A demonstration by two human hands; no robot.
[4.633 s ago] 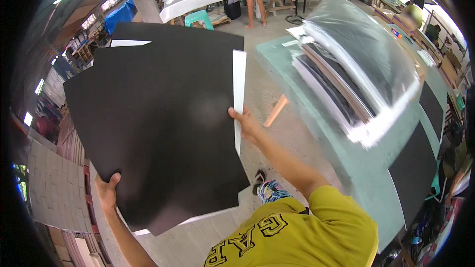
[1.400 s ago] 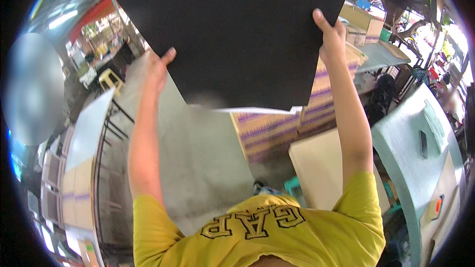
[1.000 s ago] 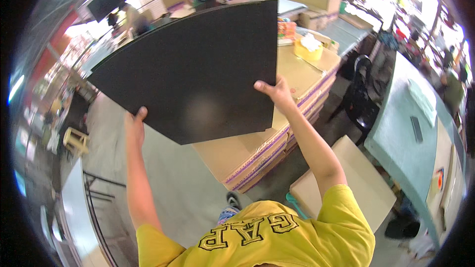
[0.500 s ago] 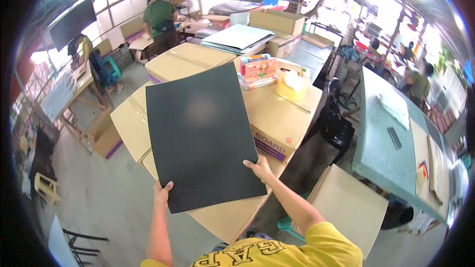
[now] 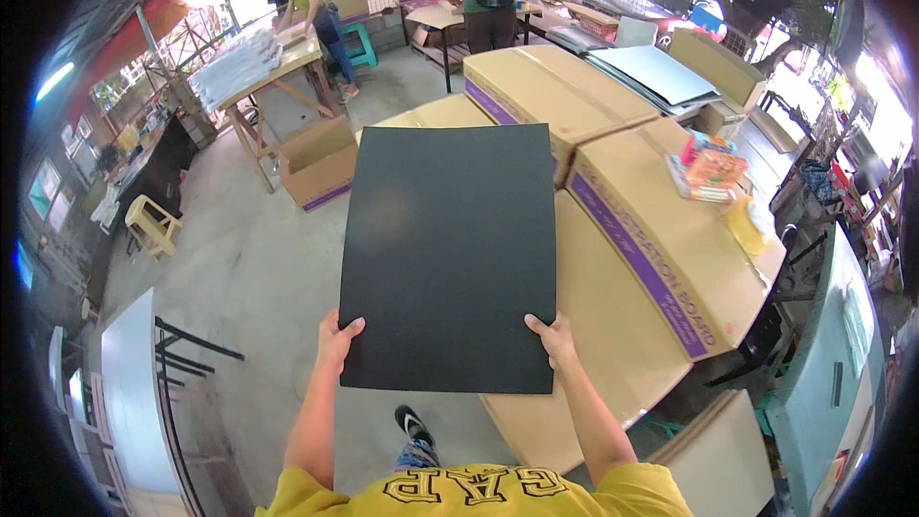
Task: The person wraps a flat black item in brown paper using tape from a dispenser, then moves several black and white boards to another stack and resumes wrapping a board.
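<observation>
I hold a large black rectangular board [image 5: 450, 249] flat out in front of me, over the edge of a stack of big cardboard boxes [image 5: 613, 325]. My left hand [image 5: 336, 342] grips its near left corner. My right hand [image 5: 552, 338] grips its near right corner. The board's far edge reaches over the boxes toward the middle of the view.
More long cardboard boxes [image 5: 546, 86] lie behind, one with grey sheets [image 5: 651, 72] on top. Small colourful packs [image 5: 706, 170] sit on a box at right. An open box [image 5: 321, 168] stands on the concrete floor. Two people work at tables [image 5: 258, 62] far back.
I have turned from another area carrying the black board, swung it overhead, and brought it down level in front of me above the cardboard boxes.
</observation>
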